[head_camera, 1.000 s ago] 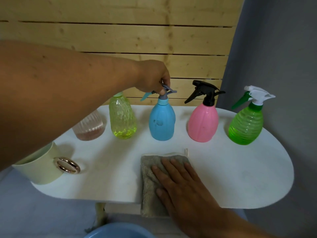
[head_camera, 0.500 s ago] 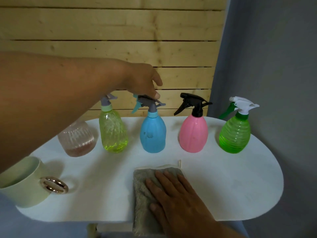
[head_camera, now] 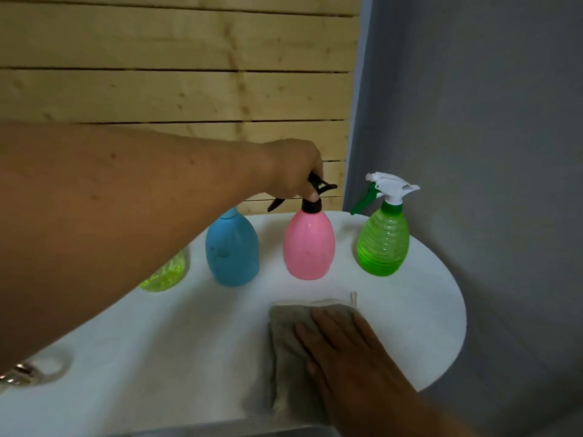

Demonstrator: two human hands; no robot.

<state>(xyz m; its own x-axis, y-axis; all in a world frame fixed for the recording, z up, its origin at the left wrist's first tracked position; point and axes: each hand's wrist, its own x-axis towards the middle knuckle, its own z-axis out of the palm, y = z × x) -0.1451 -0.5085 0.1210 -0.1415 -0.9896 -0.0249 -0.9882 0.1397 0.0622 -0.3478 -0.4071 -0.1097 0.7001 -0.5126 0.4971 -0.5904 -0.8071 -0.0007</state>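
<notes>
Left hand shifts from blue bottle to pink bottle, gripping its trigger head; green bottle at 3 o'clock seemingly next; right hand flat on cloth.

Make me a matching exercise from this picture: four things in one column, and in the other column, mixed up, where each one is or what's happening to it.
Column one
1. pink spray bottle
2. blue bottle
3. green spray bottle
4. grey cloth

Column two
A. lies under the flat right hand
B. farthest right of the bottles, untouched
C. held at the top in the grip of the left hand
D. partly hidden behind the left forearm

Pairs: 1-C, 2-D, 3-B, 4-A
</notes>
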